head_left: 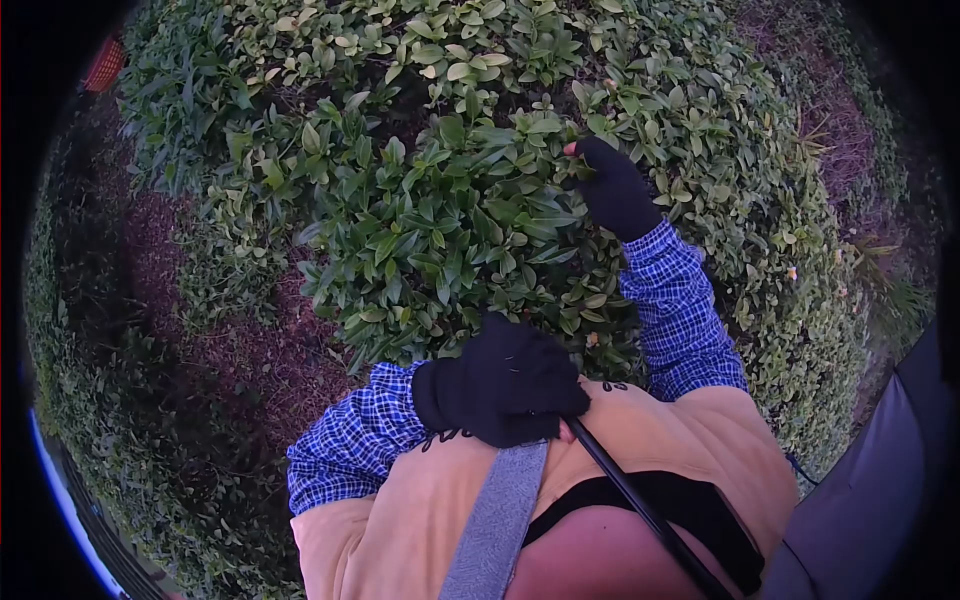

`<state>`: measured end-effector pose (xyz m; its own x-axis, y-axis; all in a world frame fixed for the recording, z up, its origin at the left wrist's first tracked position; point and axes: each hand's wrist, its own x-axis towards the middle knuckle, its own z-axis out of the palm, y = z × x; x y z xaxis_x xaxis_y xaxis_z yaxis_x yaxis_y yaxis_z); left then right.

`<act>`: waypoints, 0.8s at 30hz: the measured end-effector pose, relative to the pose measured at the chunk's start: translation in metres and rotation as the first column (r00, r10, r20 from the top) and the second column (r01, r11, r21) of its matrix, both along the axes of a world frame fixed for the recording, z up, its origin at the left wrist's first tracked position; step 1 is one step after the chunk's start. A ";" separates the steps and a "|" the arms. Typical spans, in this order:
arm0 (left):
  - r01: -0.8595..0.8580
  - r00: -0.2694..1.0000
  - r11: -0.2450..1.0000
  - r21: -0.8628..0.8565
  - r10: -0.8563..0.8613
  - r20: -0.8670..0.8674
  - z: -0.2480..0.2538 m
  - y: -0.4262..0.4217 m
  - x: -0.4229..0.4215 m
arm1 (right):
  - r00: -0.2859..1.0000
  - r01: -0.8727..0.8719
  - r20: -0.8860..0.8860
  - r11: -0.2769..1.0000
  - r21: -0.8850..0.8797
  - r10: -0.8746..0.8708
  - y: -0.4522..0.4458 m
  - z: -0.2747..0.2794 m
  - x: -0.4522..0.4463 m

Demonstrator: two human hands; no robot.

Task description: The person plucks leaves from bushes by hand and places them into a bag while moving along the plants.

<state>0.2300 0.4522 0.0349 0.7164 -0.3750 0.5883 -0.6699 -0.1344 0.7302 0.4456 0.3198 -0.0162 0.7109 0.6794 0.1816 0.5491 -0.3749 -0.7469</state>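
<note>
My right hand (612, 188), in a black fingerless glove, reaches over the leafy tea bush (440, 220). Its fingers are curled in among the tea leaves (578, 168), with one bare fingertip showing, and they seem to pinch a leaf there. Close to my chest, my left hand (505, 385) is gloved in black as well and closed around the upper end of a thin black pole (650, 500). That pole slants down to the right across my body. Most of the left fingertips are hidden beneath the hand.
A grey strap (495, 525) hangs down my front. Dark grey fabric (870, 490) spreads at the lower right. An orange-red basket (104, 65) is at the far upper left. Brown ground litter (270, 370) lies between bush rows, and more foliage (800, 260) grows to the right.
</note>
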 end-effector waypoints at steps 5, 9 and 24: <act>0.014 1.000 1.000 -0.021 -0.014 -0.005 -0.001 -0.002 -0.001 | 0.899 -0.006 0.388 0.892 -0.451 0.202 0.011 -0.032 -0.010; 0.000 1.000 1.000 -0.008 0.000 -0.021 0.001 0.001 -0.004 | 0.914 0.048 0.366 0.851 -0.523 0.174 0.013 -0.033 -0.012; 0.006 1.000 1.000 -0.014 -0.007 -0.016 -0.002 0.000 -0.007 | 0.989 -0.150 -0.020 0.974 -0.170 0.148 0.009 -0.005 -0.001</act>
